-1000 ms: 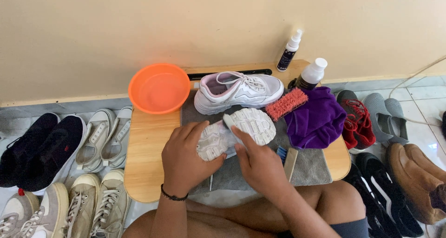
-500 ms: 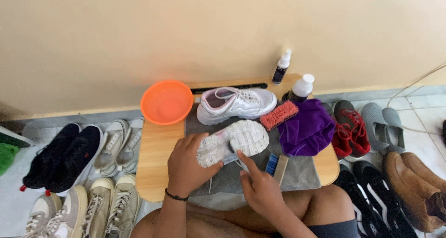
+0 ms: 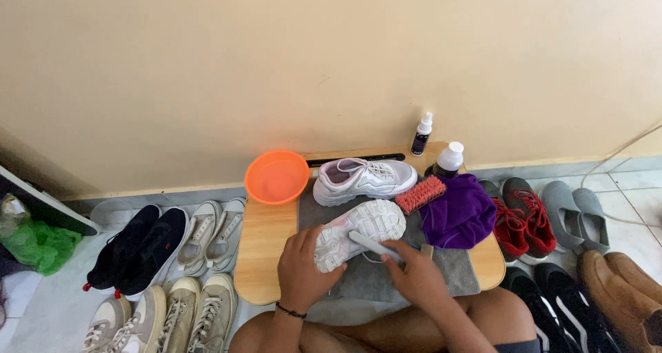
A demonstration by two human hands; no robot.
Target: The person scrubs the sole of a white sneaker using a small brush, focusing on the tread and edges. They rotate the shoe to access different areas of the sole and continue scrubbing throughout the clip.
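Sole-up white sneaker on the grey towel atop the low wooden table. We see the left hand with fingers wrapped around its heel end; the right hand pinches a pale brush against the sole.

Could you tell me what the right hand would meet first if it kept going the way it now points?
The right hand points up and left, holding a pale brush against the upturned sole of the white shoe. That sole comes first; beyond it, probably the orange bowl, though depth is unclear.
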